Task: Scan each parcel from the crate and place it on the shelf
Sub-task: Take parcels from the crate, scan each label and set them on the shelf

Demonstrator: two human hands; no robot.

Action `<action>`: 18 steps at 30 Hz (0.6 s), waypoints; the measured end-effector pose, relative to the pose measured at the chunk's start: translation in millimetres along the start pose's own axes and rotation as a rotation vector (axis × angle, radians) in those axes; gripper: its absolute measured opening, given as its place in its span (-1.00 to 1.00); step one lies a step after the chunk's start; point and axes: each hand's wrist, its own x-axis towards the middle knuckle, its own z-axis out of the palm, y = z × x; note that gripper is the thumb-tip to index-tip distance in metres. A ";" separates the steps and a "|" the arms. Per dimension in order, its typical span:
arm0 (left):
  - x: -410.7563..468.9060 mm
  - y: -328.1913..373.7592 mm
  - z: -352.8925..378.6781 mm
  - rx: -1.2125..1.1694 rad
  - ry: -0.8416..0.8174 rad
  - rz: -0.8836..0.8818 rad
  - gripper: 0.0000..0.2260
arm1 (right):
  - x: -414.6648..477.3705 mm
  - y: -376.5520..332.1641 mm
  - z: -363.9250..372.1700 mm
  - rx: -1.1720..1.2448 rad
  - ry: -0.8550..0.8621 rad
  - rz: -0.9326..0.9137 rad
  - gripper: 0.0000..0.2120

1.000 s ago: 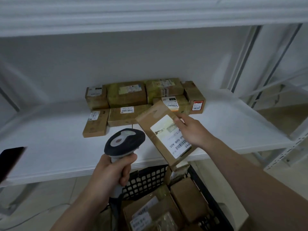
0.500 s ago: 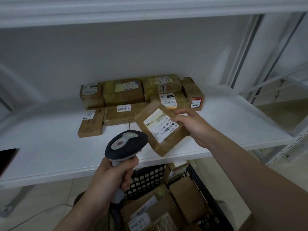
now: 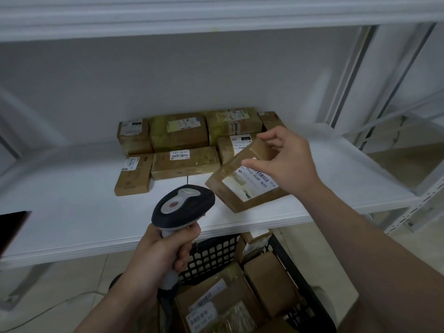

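Observation:
My right hand [image 3: 286,162] grips a brown cardboard parcel [image 3: 242,183] with a white barcode label, holding it from above just over the white shelf [image 3: 72,212], in front of the row of parcels. My left hand [image 3: 163,255] is closed around the handle of a black and grey barcode scanner [image 3: 183,207], whose head sits at the shelf's front edge, just left of the parcel. Below the shelf stands a black plastic crate [image 3: 216,255] with several more brown parcels [image 3: 269,282] inside.
Several brown parcels [image 3: 177,133] lie in two rows at the back middle of the shelf. A dark flat object [image 3: 12,227] sticks in at the left edge. White shelf uprights [image 3: 355,75] rise on the right; another shelf board runs overhead.
My right hand has turned the parcel flatter and carried it forward and lower over the shelf, shifting its grip to the top. The scanner has stayed about where it was.

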 end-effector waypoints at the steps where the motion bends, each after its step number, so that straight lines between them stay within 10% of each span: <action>1: -0.3 -0.4 0.3 -0.001 -0.001 -0.004 -0.55 | -1.1 0.7 2.7 -0.067 -0.040 -0.015 -0.42; 11: -0.3 0.3 2.1 0.031 0.003 0.006 -0.57 | -3.4 12.9 15.8 -0.562 -0.456 -0.151 0.03; 15: -1.2 -2.1 3.8 0.055 0.003 -0.012 -0.63 | -2.3 27.4 22.1 -0.227 -0.357 0.038 0.05; 18: -2.0 -1.3 5.5 0.058 -0.002 -0.019 -0.67 | -1.9 47.0 32.8 -0.056 -0.298 0.216 -0.30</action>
